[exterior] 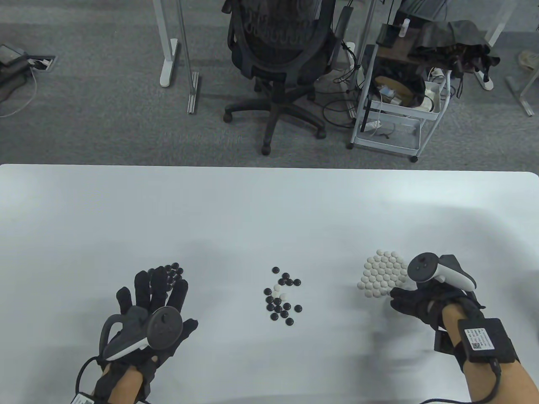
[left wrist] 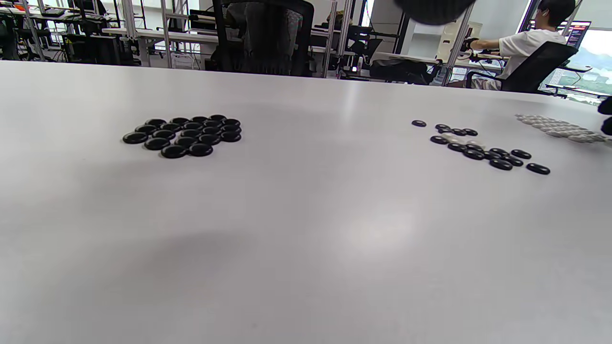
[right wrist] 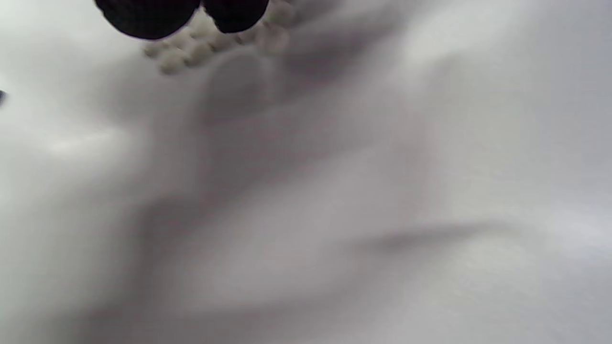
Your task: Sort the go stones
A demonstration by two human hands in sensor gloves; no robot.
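Mixed stones point(exterior: 281, 299) mid-bench: three o'clock of flat, open left hand point(exterior: 153, 301); nine o'clock of right hand point(exterior: 414, 305), grip unclear.

On the desk point(exterior: 269, 202) three groups of stones lie in a row, well apart from each other. The left pile point(left wrist: 184, 135) lies at the near left, partly under the fingers of the left hand point(exterior: 149, 313). The mixed group point(exterior: 281, 301) lies in the middle. The right pile point(exterior: 383, 274) lies at the near right, and the right hand point(exterior: 417, 305) is just beside its near edge. Behind the desk, on the floor, an office chair point(exterior: 280, 63) stands near the middle, and a cart point(exterior: 398, 97) stands to the right of it.
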